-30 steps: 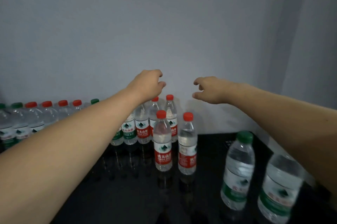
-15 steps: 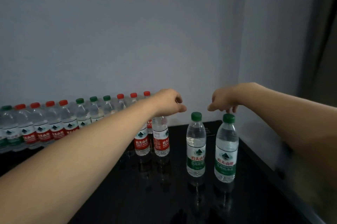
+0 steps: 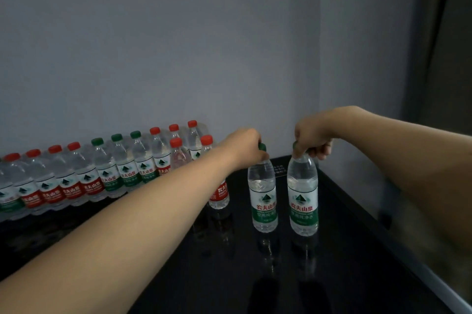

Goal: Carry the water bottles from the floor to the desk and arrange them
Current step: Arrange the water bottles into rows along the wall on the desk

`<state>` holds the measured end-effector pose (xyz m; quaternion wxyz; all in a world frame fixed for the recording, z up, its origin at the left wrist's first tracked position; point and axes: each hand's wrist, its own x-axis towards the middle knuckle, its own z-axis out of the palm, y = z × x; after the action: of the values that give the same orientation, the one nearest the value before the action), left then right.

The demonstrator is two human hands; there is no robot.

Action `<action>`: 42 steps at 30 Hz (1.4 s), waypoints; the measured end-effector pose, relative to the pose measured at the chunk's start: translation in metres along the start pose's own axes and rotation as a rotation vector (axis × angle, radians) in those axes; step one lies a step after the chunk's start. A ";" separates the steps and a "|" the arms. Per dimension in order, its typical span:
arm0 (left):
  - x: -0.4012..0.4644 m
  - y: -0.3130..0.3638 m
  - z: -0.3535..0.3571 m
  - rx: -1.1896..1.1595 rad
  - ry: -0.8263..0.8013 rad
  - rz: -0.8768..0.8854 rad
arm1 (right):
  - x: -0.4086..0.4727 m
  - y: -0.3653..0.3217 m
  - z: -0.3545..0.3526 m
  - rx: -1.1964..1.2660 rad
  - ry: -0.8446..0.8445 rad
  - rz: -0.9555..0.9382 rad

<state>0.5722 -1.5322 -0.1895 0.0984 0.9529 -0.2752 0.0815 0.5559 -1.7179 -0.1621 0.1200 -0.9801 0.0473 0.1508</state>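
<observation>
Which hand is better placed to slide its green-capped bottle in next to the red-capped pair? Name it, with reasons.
Left. The left hand grips the cap of the left green bottle, nearest the red-capped pair. The right hand has its grip on the farther bottle.

Green-label bottle (image 3: 263, 201): red characters 农夫山泉 on its label. The same reads on the neighbouring green-label bottle (image 3: 303, 198). Smaller print illegible.

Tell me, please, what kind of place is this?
Probably a corner of an office or storeroom: a glossy black desk set against plain grey walls, with a long row of water bottles along the back.
</observation>
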 end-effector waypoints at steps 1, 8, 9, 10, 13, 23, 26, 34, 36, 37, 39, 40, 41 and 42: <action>0.001 0.001 0.002 -0.004 0.014 -0.003 | 0.000 0.000 0.001 0.006 0.012 -0.010; 0.021 -0.007 -0.008 0.004 0.072 -0.017 | 0.008 -0.012 -0.011 -0.067 0.105 -0.065; 0.027 -0.011 -0.016 0.002 0.085 -0.029 | 0.010 -0.016 -0.018 -0.080 0.127 -0.070; 0.034 -0.015 -0.026 0.000 0.102 -0.037 | 0.012 -0.019 -0.025 -0.088 0.149 -0.078; 0.055 -0.032 -0.056 -0.006 0.174 -0.051 | 0.021 -0.035 -0.047 -0.114 0.221 -0.104; 0.131 -0.102 -0.081 0.035 0.260 -0.089 | 0.106 -0.085 -0.078 -0.256 0.337 -0.159; 0.150 -0.126 -0.071 0.041 0.237 -0.103 | 0.142 -0.094 -0.074 -0.262 0.332 -0.175; 0.186 -0.175 -0.039 0.046 0.166 -0.119 | 0.220 -0.112 -0.056 -0.306 0.364 -0.231; 0.193 -0.184 -0.031 0.049 0.152 -0.126 | 0.233 -0.113 -0.052 -0.309 0.357 -0.233; 0.197 -0.188 -0.028 0.051 0.145 -0.133 | 0.239 -0.114 -0.051 -0.304 0.355 -0.231; 0.202 -0.196 -0.022 0.056 0.124 -0.142 | 0.250 -0.115 -0.049 -0.300 0.350 -0.234; 0.204 -0.199 -0.019 0.060 0.114 -0.144 | 0.254 -0.117 -0.047 -0.302 0.347 -0.238; 0.207 -0.203 -0.016 0.065 0.104 -0.145 | 0.258 -0.118 -0.045 -0.303 0.343 -0.238; 0.208 -0.207 -0.013 0.073 0.098 -0.147 | 0.262 -0.119 -0.043 -0.302 0.340 -0.236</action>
<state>0.8567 -1.4637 -0.1633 0.0828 0.9683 -0.1963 0.1303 0.8325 -1.6284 -0.1767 -0.0208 -0.9969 -0.0711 -0.0257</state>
